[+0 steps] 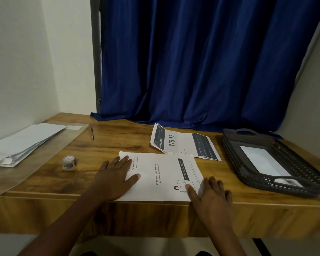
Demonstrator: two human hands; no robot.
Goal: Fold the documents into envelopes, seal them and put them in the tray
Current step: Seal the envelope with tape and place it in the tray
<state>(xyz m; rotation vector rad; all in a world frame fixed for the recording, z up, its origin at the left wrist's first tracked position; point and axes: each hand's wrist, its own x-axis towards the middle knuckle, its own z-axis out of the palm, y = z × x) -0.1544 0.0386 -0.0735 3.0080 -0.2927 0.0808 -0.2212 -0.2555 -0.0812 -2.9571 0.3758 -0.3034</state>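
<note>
A printed white document (161, 174) lies flat at the front edge of the wooden table (118, 139). My left hand (113, 178) rests flat on its left end, fingers straight. My right hand (211, 194) lies flat at its right end, thumb pressing on the sheet. More printed documents (183, 145) marked "WS 17" lie behind it. White envelopes (22, 143) are stacked at the far left. A dark perforated tray (248, 172) at the right holds one white envelope (264, 161).
A small roll of tape (69, 162) sits left of my left hand. A pen (92, 133) lies further back. A clear plastic sheet (17, 174) covers the table's left part. A blue curtain (201, 61) hangs behind, its hem on the table.
</note>
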